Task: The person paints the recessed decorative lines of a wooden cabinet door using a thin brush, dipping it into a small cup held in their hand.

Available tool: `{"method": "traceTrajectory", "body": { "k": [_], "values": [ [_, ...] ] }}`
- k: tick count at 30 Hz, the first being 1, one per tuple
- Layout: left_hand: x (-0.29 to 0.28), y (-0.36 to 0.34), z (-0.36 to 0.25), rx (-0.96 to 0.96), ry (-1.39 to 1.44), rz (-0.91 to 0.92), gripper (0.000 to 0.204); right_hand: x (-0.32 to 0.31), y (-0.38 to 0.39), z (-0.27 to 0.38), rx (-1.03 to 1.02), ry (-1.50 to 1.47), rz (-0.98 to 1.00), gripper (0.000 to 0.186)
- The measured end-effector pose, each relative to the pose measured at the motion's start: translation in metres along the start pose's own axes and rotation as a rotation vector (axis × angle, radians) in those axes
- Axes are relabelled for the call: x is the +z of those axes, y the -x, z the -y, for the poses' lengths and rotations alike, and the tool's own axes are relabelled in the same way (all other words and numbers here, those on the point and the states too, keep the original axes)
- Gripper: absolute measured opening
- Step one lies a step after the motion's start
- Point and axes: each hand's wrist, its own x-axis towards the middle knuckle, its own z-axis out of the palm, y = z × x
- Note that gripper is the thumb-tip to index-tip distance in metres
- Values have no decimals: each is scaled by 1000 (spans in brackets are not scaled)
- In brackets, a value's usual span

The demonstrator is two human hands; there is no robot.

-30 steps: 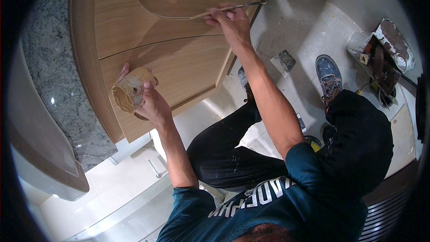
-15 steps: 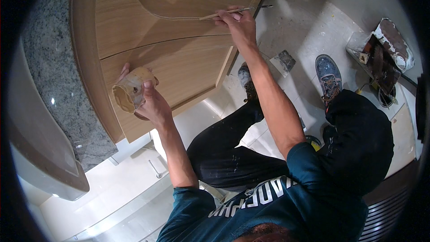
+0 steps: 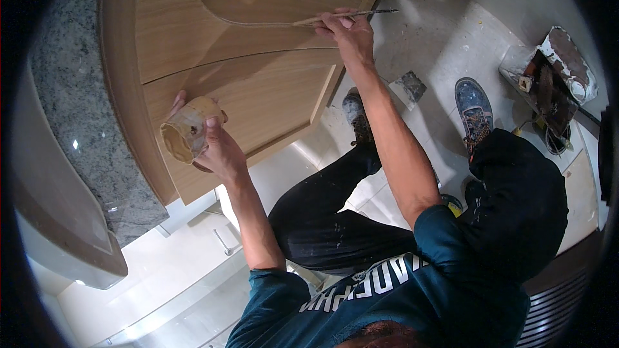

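Observation:
My right hand [image 3: 348,31] is closed round a thin paintbrush [image 3: 380,11]. Its pale tip touches the curved groove [image 3: 258,24] in a light wooden cabinet front [image 3: 258,84], while the dark handle end points right, past the panel's edge. Lower left, my left hand [image 3: 218,145] grips a translucent cup [image 3: 190,125] coated with beige paint. The cup is tilted, its opening toward the lower left, close in front of the lower wooden panel. Some fingers of that hand are hidden behind the cup.
A grey granite countertop [image 3: 77,116] and a pale basin [image 3: 58,200] stand at the left. On the floor at the right are a tray of tools [image 3: 545,87], a paint-stained container [image 3: 567,58] and a dark square plate [image 3: 409,87]. My boots [image 3: 472,113] stand on the tiles.
My right hand has slid slightly right with the brush, its tip following the groove toward the panel's right edge. My left hand and the cup stay almost where they were.

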Motion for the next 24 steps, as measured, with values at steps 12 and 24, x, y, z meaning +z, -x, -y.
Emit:
{"method": "traceTrajectory", "body": {
  "k": [12, 24],
  "values": [
    [3, 0, -3, -14, 17, -9, 65, -13, 0, -2, -48, -14, -59, 32],
    [6, 1, -9, -83, -78, 13, 74, -12, 57, -30, -183, -22, -168, 27]
  ]
}}
